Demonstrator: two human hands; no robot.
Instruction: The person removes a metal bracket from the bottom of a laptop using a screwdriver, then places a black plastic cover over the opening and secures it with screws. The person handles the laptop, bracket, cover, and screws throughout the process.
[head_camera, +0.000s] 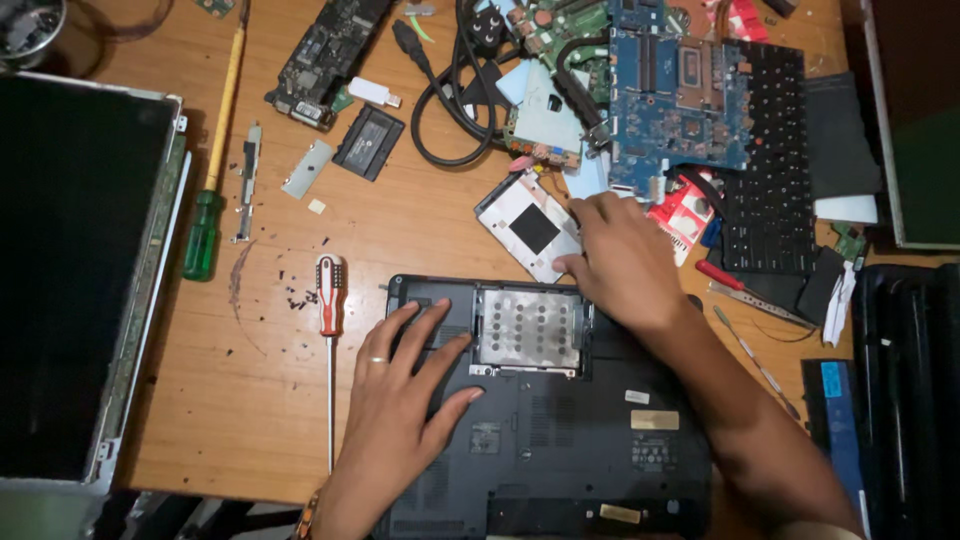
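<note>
Right hand (618, 262) grips the hard drive (531, 226) at one o'clock of the laptop (560, 440), long axis eleven-to-five; left hand (400, 400) lies open, flat, farther off.

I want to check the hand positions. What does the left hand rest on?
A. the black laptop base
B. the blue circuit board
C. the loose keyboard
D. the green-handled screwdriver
A: the left hand lies flat, fingers spread, on the black laptop base, beside its open metal bay.
</note>
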